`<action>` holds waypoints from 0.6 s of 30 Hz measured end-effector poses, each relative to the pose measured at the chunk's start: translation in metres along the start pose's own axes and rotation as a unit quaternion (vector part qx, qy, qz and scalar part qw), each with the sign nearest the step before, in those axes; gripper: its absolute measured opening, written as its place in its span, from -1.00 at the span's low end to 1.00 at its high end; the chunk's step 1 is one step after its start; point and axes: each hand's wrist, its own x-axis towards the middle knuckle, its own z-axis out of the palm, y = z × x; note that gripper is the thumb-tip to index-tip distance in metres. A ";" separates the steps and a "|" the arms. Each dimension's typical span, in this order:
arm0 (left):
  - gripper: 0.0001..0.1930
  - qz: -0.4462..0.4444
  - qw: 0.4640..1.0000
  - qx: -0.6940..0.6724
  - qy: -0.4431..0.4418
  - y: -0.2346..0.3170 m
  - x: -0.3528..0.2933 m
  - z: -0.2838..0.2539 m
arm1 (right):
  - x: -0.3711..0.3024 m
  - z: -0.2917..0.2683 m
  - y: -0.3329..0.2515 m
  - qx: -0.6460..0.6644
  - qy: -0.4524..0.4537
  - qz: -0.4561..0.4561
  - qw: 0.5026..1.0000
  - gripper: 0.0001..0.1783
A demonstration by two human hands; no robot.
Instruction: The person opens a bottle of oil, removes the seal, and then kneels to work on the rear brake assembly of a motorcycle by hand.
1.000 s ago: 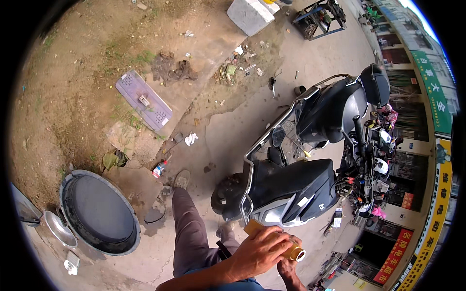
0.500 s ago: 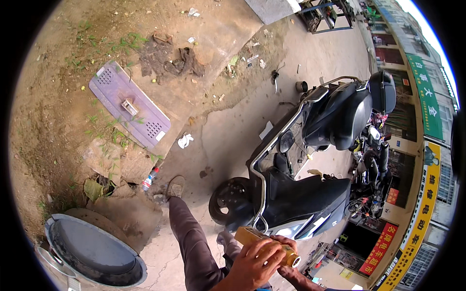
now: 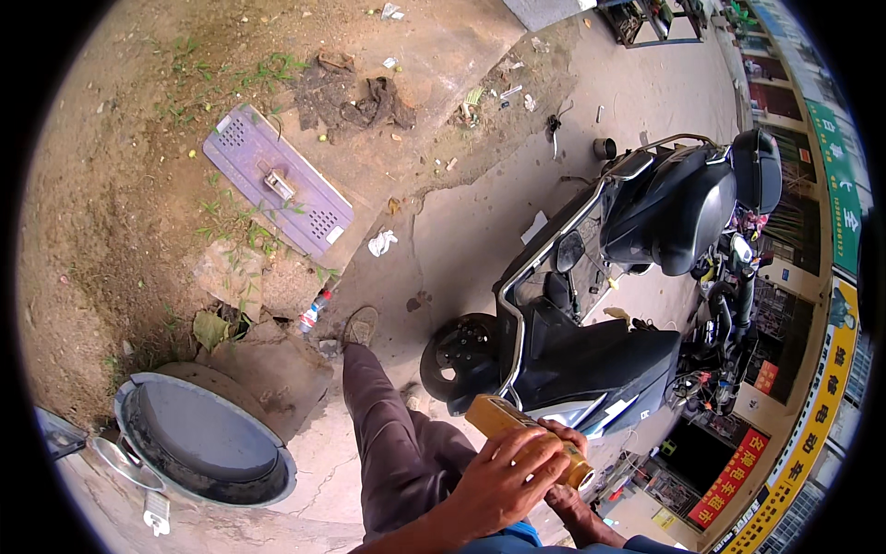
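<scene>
Between my hands is a yellow, box-like container (image 3: 492,415), held tilted low in the picture. My left hand (image 3: 513,473) lies over its near side, fingers wrapped round it. From the far side my right hand (image 3: 564,499) grips it too, with some fingertips showing above the container and the palm partly hidden. A rounded end with a pale centre pokes out beside the right hand; the exact kind of container is not clear. Just beyond it stands a black scooter (image 3: 591,365) with a metal frame rail, apart from my hands.
A large grey basin of dark liquid (image 3: 288,475) sits at lower left. Beyond my shoe lie a small plastic bottle (image 3: 315,311), crumpled white paper (image 3: 382,243) and a purple board (image 3: 307,218). More scooters (image 3: 724,319) line the shopfronts on the right.
The whole scene has shifted right in the picture as my head turned. Both hands still grip the yellow container in much the same way.
</scene>
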 end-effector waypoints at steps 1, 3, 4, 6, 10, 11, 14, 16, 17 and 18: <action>-0.53 0.003 1.000 0.006 0.004 0.008 0.003 0.002 | -0.003 -0.002 -0.002 -0.004 0.007 -0.015 1.000 0.14; -0.53 0.009 1.000 0.022 -0.008 0.024 0.011 0.007 | -0.004 -0.002 -0.018 -0.010 0.023 -0.031 0.999 0.14; -0.53 0.023 0.999 0.019 -0.016 0.032 0.017 0.009 | -0.006 -0.004 -0.024 -0.005 0.027 -0.033 0.999 0.14; -0.53 0.037 0.998 0.027 -0.031 0.049 0.029 0.013 | -0.011 -0.011 -0.036 0.021 0.052 -0.054 0.997 0.13; -0.55 0.064 0.993 0.073 -0.071 0.076 0.051 0.029 | -0.008 -0.034 -0.050 0.048 0.069 -0.077 0.993 -0.02; -0.55 0.064 0.992 0.076 -0.081 0.078 0.060 0.027 | -0.005 -0.038 -0.046 0.035 0.074 -0.122 0.989 -0.16; -0.54 0.062 0.992 0.068 -0.089 0.082 0.082 0.027 | 0.001 -0.050 -0.054 -0.002 0.120 -0.060 0.991 -0.25; -0.52 0.060 0.988 0.079 -0.118 0.077 0.106 0.023 | 0.017 -0.049 -0.054 0.005 0.129 -0.074 0.989 -0.32; -0.51 0.061 0.988 0.068 -0.123 0.071 0.120 0.024 | 0.029 -0.053 -0.058 0.002 0.126 -0.077 0.989 -0.32; -0.51 0.063 0.988 0.067 -0.127 0.067 0.132 0.024 | 0.042 -0.056 -0.063 -0.003 0.123 -0.079 0.989 -0.33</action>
